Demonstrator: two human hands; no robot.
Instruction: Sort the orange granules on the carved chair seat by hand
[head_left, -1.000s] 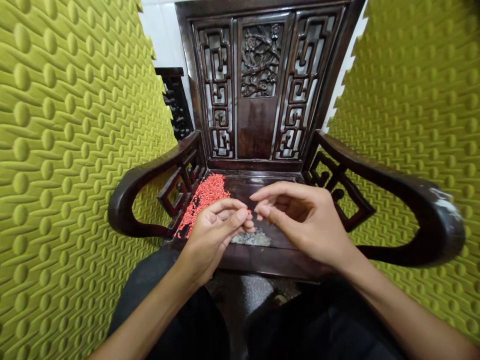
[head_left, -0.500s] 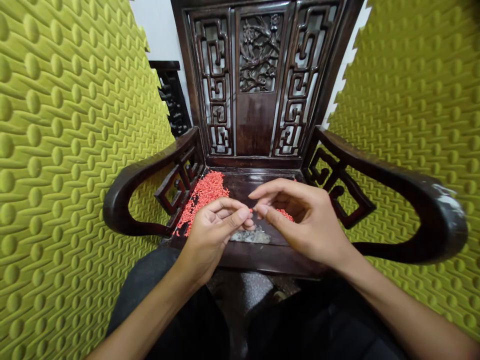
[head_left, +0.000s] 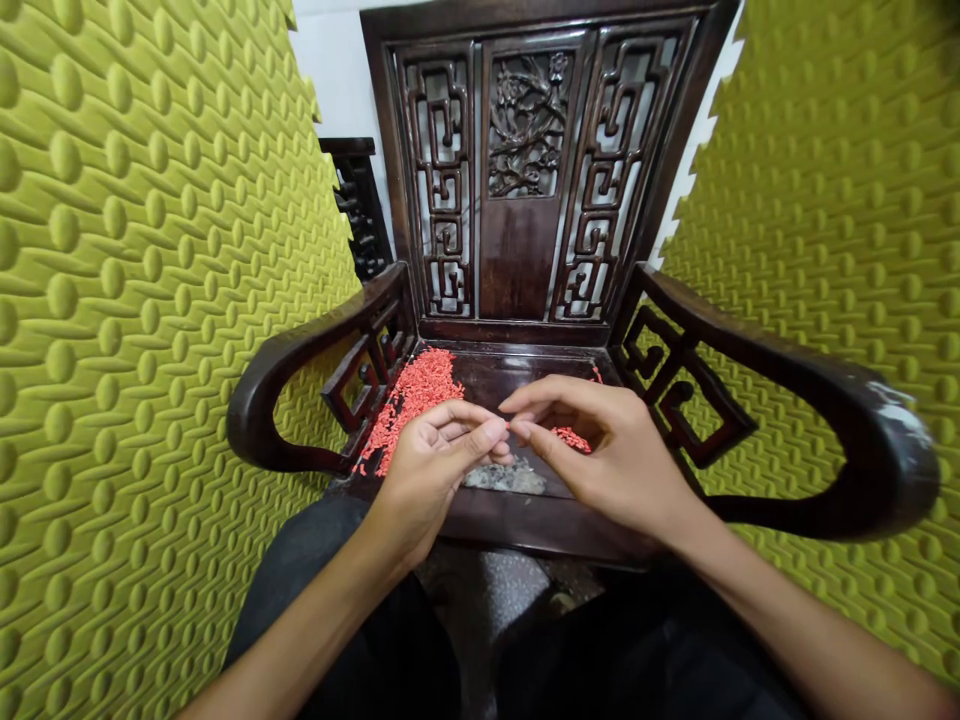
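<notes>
My left hand (head_left: 433,470) and my right hand (head_left: 600,450) meet over the front of a dark carved wooden chair's seat (head_left: 517,375). Both pinch with thumb and forefinger, fingertips almost touching, around a tiny red piece that I can barely make out. A large pile of small red pieces (head_left: 409,400) lies on the left of the seat. A smaller red patch (head_left: 571,438) shows under my right hand. A little heap of greyish bits (head_left: 506,478) lies at the seat's front edge, just below my fingers.
The chair's curved armrests, left (head_left: 300,350) and right (head_left: 787,370), flank the seat, with the carved backrest (head_left: 525,170) behind. Yellow-green textured foam panels (head_left: 150,300) wall both sides. My dark-trousered knees (head_left: 360,620) sit below, over a speckled floor (head_left: 487,590).
The hands stay pinched together in the same spot; my right hand lowered slightly, uncovering a bit more of the red patch beneath it. The camera shifted a little.
</notes>
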